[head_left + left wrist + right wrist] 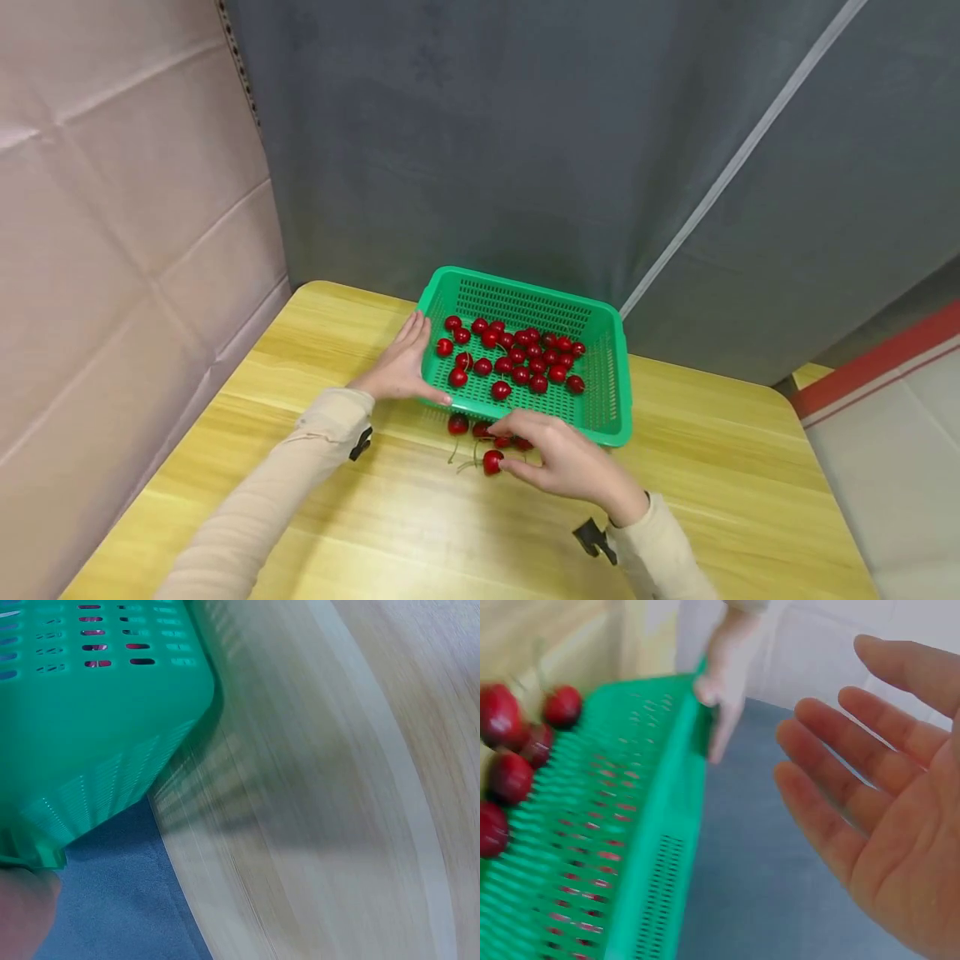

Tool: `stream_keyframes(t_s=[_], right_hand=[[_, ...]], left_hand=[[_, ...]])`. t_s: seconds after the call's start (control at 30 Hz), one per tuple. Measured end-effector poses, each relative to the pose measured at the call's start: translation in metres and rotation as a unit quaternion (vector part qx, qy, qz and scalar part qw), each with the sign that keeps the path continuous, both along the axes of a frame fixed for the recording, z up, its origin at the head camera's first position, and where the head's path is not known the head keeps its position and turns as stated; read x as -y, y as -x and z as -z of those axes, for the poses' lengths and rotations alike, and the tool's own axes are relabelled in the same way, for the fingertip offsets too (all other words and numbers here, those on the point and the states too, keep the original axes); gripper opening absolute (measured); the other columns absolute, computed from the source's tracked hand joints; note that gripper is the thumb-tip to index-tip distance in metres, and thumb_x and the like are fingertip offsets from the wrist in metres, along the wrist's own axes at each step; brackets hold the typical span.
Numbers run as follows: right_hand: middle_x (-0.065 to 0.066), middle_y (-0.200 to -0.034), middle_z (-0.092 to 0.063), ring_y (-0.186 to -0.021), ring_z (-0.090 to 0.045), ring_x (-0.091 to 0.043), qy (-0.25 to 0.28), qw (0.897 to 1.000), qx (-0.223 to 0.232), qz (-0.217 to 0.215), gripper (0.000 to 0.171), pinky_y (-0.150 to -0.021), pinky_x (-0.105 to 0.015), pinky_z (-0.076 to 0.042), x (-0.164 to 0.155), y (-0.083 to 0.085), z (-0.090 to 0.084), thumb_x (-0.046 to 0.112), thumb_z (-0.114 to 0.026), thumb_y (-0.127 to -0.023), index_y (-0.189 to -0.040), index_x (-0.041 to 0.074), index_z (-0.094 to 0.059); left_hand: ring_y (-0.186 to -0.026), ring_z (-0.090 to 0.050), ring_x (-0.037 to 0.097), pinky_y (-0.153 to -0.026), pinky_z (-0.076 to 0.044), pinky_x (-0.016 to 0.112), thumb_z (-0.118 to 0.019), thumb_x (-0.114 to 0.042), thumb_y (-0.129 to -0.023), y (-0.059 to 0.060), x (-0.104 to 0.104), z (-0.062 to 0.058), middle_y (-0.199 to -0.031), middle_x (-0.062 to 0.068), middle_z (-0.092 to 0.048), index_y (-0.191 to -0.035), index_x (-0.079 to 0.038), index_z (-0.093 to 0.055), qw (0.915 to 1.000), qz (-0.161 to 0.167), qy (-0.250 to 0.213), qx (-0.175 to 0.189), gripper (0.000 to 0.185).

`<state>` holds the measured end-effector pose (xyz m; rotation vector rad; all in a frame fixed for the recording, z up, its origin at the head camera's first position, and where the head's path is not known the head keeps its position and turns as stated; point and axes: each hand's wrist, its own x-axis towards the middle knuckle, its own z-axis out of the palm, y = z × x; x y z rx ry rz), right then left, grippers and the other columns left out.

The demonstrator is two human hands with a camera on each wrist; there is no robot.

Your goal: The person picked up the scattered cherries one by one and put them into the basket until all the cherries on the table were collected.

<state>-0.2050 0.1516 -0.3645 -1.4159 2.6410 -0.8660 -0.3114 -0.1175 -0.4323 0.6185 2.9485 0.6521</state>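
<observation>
Left hand [397, 367] rests flat, fingers straight, against the green basket [611, 392], steadying it. Right hand [566, 462], fingers relaxed and holding nothing, touches loose cherries [491, 461] on the counter [337, 517].

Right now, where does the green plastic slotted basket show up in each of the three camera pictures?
Head view: the green plastic slotted basket sits mid-frame on the yellow wooden table, with red cherries in it.
Left wrist view: it fills the upper left corner.
Right wrist view: it runs down the left half.
Shared landmark: the left hand against the basket's side, seen again in the right wrist view.
</observation>
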Motion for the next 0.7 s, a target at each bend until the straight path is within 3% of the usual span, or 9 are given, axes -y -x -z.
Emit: stream_keyframes(t_s=[0.2, 0.4, 0.57, 0.7], right_hand=[[0.001, -0.107, -0.060, -0.101, -0.056, -0.013, -0.045, 0.999, 0.021, 0.018, 0.030, -0.087, -0.028, -0.048, 0.005, -0.012, 0.042, 0.018, -0.067, -0.081, -0.109, 0.009, -0.061], [-0.007, -0.116, -0.056, -0.108, -0.052, -0.020, -0.110, 0.993, -0.005, 0.035, 0.036, -0.096, -0.035, -0.043, 0.009, -0.011, 0.082, 0.014, -0.067, -0.079, -0.113, 0.007, -0.061], [-0.008, -0.114, -0.057, -0.104, -0.053, -0.020, -0.103, 0.994, -0.021, 0.034, 0.032, -0.091, -0.032, -0.046, 0.011, -0.004, 0.101, 0.010, -0.067, -0.078, -0.110, 0.006, -0.064], [-0.005, -0.108, -0.057, -0.100, -0.053, -0.018, -0.101, 0.994, -0.006, 0.028, 0.028, -0.088, -0.028, -0.047, 0.012, 0.001, 0.108, 0.007, -0.067, -0.078, -0.107, 0.006, -0.065]], left_hand=[[-0.138, 0.007, 0.032, -0.111, -0.009, 0.042, -0.071, -0.073, -0.048, -0.001, 0.001, -0.001, -0.149, 0.022, 0.007, -0.142, 0.008, -0.004, 1.0000, 0.000, -0.006, 0.005, 0.141], [-0.138, 0.008, 0.030, -0.111, -0.009, 0.041, -0.070, -0.073, -0.047, -0.001, 0.000, -0.001, -0.149, 0.021, 0.007, -0.142, 0.008, -0.004, 1.0000, -0.003, -0.006, 0.004, 0.141], [-0.138, 0.008, 0.030, -0.111, -0.008, 0.041, -0.070, -0.074, -0.047, -0.001, 0.001, 0.000, -0.150, 0.021, 0.007, -0.142, 0.008, -0.004, 0.9999, 0.000, -0.011, 0.003, 0.141], [-0.138, 0.009, 0.030, -0.112, -0.008, 0.042, -0.069, -0.074, -0.047, 0.000, 0.001, 0.001, -0.150, 0.021, 0.007, -0.142, 0.007, -0.005, 0.9999, 0.002, -0.012, 0.005, 0.141]])
